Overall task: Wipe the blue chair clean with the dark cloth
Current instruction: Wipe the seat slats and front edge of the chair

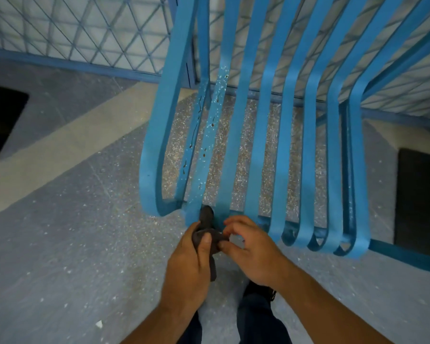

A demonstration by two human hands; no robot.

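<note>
Blue chair (162, 120) was judged largely unwiped, slats speckled; dark cloth (205, 235) was gripped by left hand (189, 264), pinched by right hand (253, 252).

A grey speckled floor (60, 244) spreads beneath the left hand (186, 259) and the right hand (253, 249); a pale beige band (72, 145) crosses it diagonally, beyond and left of the left hand; the blue chair (286, 145) stands on it just beyond both hands; a dark mat (417, 199) lies well right of the right hand; a small white scrap (99, 324) lies left of the left forearm; a dark shoe (256, 291) stands under the right wrist.
</note>
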